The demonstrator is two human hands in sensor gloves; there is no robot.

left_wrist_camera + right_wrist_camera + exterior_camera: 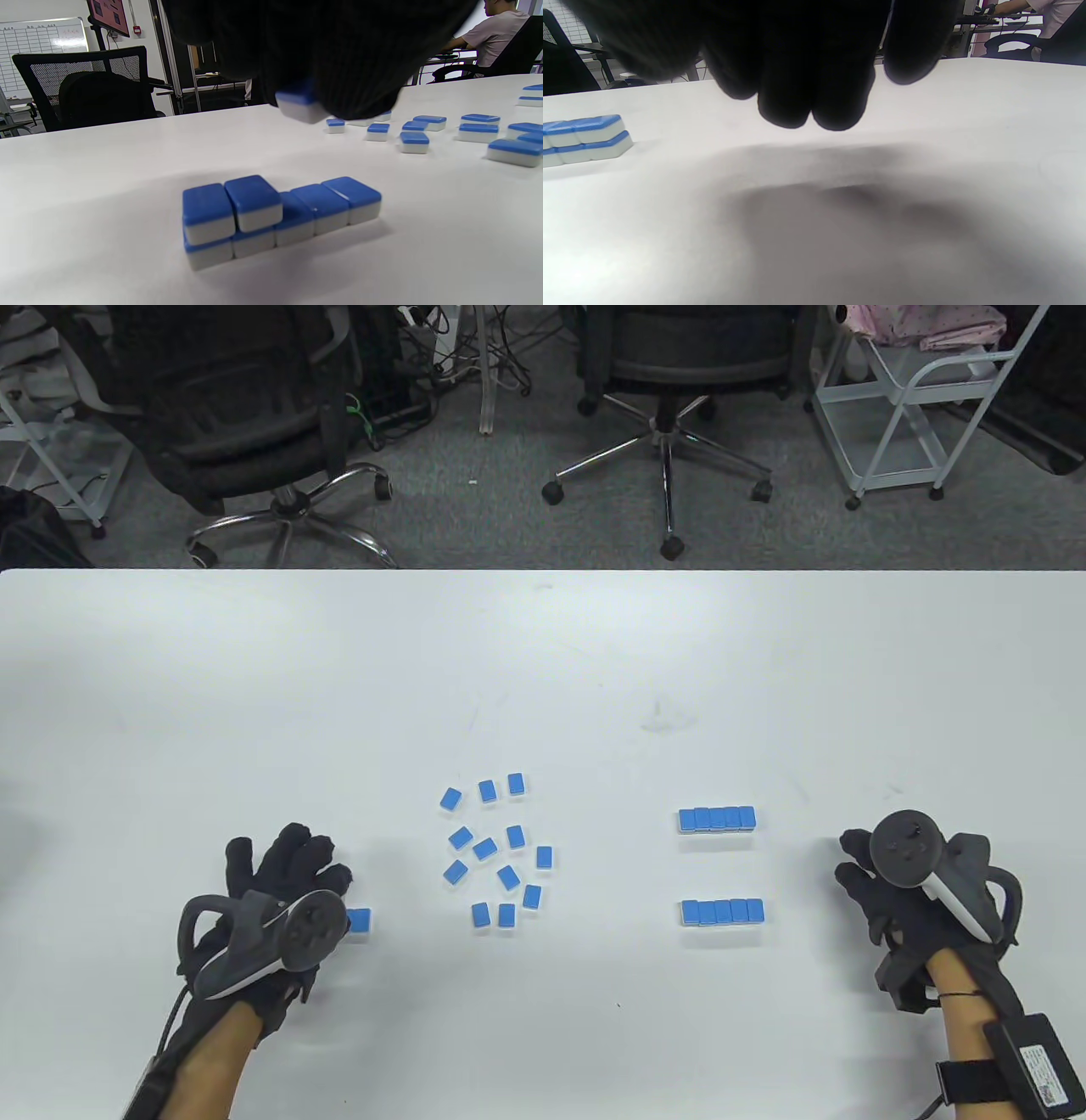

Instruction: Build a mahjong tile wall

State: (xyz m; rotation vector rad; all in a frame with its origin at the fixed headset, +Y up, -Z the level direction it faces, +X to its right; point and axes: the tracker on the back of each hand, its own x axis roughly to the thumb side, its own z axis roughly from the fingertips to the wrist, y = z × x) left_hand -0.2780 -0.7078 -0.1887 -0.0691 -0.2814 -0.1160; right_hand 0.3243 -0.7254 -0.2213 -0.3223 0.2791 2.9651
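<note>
The left hand [284, 891] hovers over the near left of the white bench [543, 661], its grip closed on one blue-backed tile [299, 106] pinched under the gloved fingers [339, 55] — the left wrist view shows that tile held clear above the surface. Directly below the grip sits a partial wall [278, 218]: a bottom row of blue-and-white tiles with two more stacked on its left end, the rest of the row uncovered. In the table view the hand hides most of this wall; only its right end pokes out beside the fingers.

To the right of the left grip lies a scatter of loose tiles [501, 848], face down, each apart from its neighbours and turned at odd angles. They lie between the two hands.

Farther right stand two finished walls, both two tiles high: the far wall [717, 819] and the near wall [722, 911], parallel and well apart. They lie just left of the right hand [899, 891], which rests over the bench with nothing in its grip; its fingers [814, 84] hang loosely curled above bare surface, apart from the wall end seen at the left of the right wrist view.

Beyond the bench stand office chairs [670, 356] and a white cart [916, 390] on grey carpet.
</note>
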